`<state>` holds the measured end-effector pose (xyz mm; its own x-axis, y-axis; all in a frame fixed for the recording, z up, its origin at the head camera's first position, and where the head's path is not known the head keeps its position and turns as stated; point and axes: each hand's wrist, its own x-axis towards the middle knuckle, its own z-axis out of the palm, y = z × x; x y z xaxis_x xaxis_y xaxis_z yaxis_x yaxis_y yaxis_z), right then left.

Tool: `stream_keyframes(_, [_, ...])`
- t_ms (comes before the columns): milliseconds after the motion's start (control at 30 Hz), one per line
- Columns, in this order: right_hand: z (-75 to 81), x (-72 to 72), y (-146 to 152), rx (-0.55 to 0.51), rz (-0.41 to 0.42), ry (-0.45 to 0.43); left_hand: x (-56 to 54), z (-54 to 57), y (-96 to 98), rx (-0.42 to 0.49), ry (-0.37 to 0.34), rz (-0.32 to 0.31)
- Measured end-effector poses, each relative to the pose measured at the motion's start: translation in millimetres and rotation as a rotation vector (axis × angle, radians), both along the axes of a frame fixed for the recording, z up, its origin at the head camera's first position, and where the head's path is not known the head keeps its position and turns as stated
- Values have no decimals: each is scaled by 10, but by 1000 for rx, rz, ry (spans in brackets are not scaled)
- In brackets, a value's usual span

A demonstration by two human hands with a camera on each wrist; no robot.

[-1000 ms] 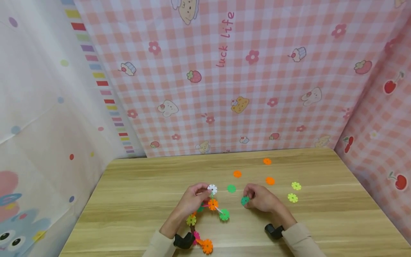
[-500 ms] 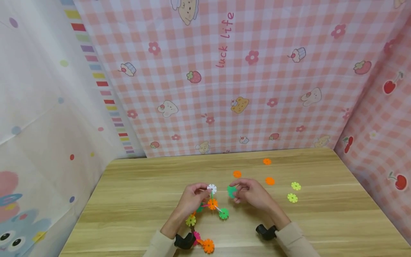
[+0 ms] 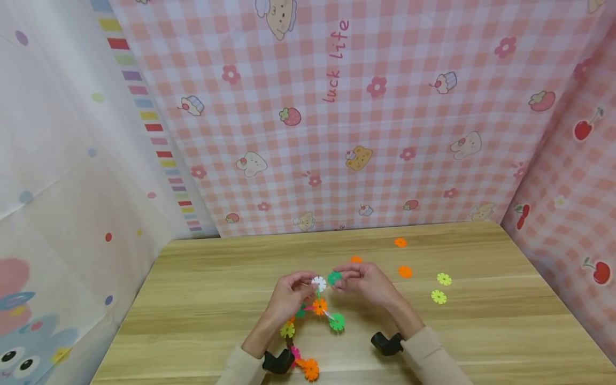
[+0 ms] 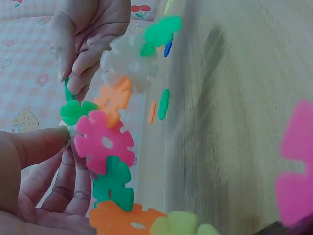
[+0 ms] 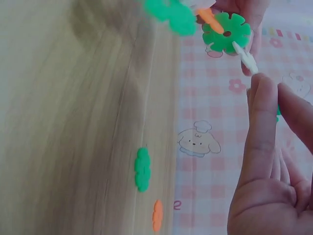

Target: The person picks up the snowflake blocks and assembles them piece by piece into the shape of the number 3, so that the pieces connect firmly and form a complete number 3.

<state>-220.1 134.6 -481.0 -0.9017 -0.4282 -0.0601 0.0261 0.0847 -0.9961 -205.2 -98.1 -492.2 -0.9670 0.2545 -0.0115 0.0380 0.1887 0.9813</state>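
My left hand (image 3: pixel 287 299) pinches the white notched disc (image 3: pixel 318 283) at the upper end of a chain of interlocking plastic discs. Below that disc, the chain runs through an orange disc (image 3: pixel 320 306), with a green disc (image 3: pixel 337 322) branching to the right. It continues down past a yellow disc (image 3: pixel 287 329) to another orange disc (image 3: pixel 312 369) near the left wrist. Between thumb and fingers, my right hand (image 3: pixel 370 286) holds a loose green disc (image 3: pixel 334 278) close beside the white one. Fingers hide most of this green disc in the right wrist view, where I cannot tell whether the two discs touch.
Loose discs lie on the wooden table (image 3: pixel 202 299): orange discs (image 3: pixel 405 271) behind the right hand and yellow discs (image 3: pixel 444 279) farther right. A loose green disc (image 5: pixel 142 169) shows in the right wrist view. A checked cloth (image 3: pixel 269 133) hangs behind the table.
My right hand has moved left and slightly up with the green disc, bringing it beside the white disc. My left hand and the chain have stayed nearly still.
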Motion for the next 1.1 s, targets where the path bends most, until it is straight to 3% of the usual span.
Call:
stream_keyframes(433, [78, 2, -141, 33, -53, -5, 13, 14, 29, -4, 20, -15])
stream_keyframes(633, [30, 8, -217, 81, -138, 41, 13, 20, 44, 22, 10, 3])
stream_keyframes(833, [-33, 39, -313, 8, -197, 68, 24, 18, 41, 51, -15, 26])
stream_keyframes(1100, [-62, 77, -390, -81, -279, 19, 21, 28, 44, 64, 0, 42])
